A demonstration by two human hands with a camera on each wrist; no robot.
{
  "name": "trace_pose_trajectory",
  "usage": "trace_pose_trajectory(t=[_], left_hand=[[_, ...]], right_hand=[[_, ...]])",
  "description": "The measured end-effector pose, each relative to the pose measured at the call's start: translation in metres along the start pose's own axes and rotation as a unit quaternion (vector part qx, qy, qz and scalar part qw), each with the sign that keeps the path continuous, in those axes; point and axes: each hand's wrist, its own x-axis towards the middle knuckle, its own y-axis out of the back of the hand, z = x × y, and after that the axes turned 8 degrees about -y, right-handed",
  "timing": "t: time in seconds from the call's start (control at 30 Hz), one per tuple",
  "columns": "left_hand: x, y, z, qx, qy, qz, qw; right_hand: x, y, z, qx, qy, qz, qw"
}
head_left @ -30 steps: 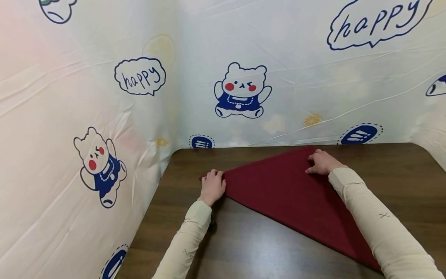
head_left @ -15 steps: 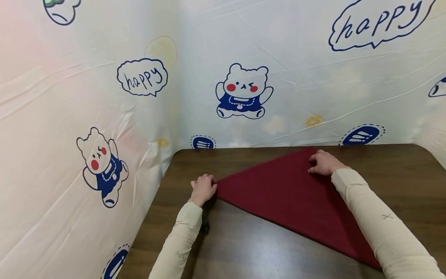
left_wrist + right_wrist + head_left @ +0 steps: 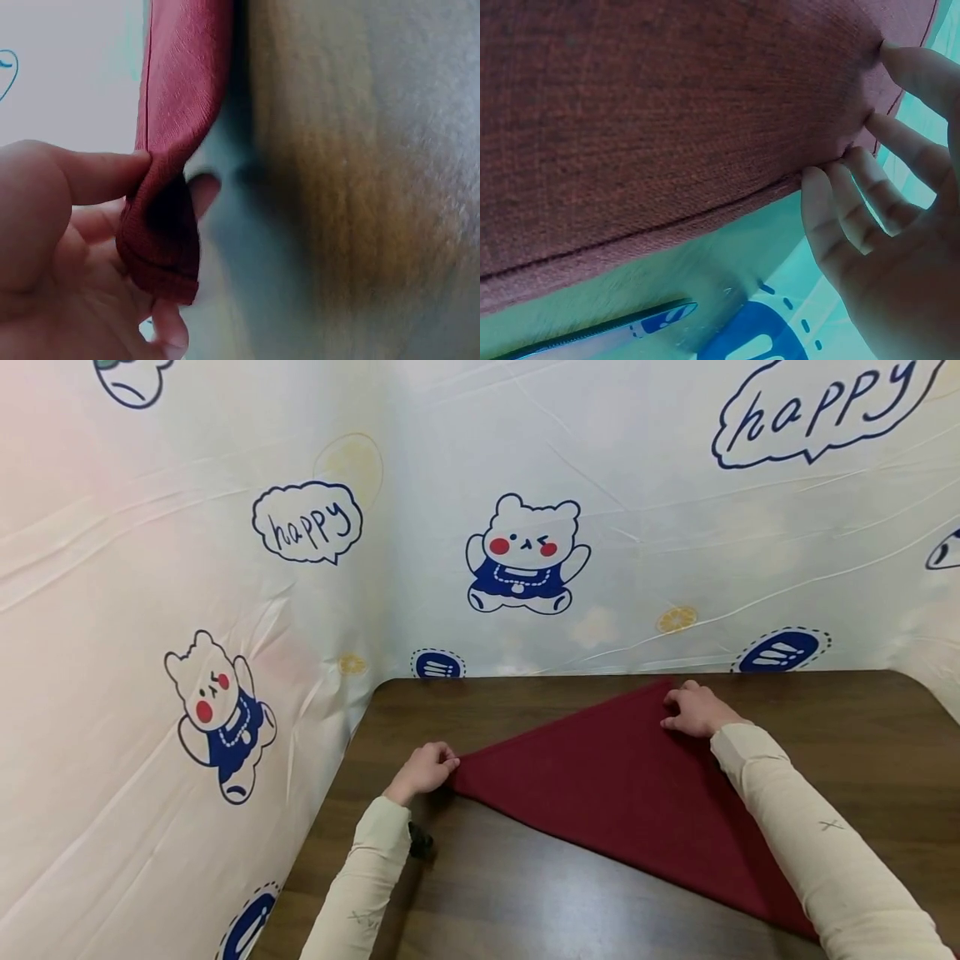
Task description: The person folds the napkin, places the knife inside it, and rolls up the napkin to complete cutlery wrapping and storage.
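A dark red cloth with a stitched hem lies as a large triangle on the table. My left hand pinches its left corner between thumb and fingers. Up close in the left wrist view, the cloth curls and folds over at that corner, and the thumb of my left hand presses on it. Near the far corner, my right hand rests on the cloth. In the right wrist view, the spread fingertips of my right hand press along the hemmed edge of the cloth. My right forearm covers the near right part.
The wooden table has rounded back corners. A pale printed curtain with bears and "happy" bubbles hangs behind it and along the left side. Something small and dark shows under my left wrist.
My left hand has slid left and slightly toward me, from lying over the cloth's left end to pinching its corner. My right hand has stayed at the far corner.
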Motion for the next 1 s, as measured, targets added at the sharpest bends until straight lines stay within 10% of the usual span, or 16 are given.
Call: trace_pose_trajectory(t=[0.67, 1.0], left_hand=[[-0.022, 0.020, -0.018, 0.016, -0.072, -0.114, 0.9907], [-0.026, 0.026, -0.025, -0.002, -0.098, -0.116, 0.9884]], right_hand=[[0.015, -0.005, 0.008, 0.059, -0.082, -0.003, 0.9949], [0.015, -0.004, 0.007, 0.072, -0.066, 0.001, 0.9952]])
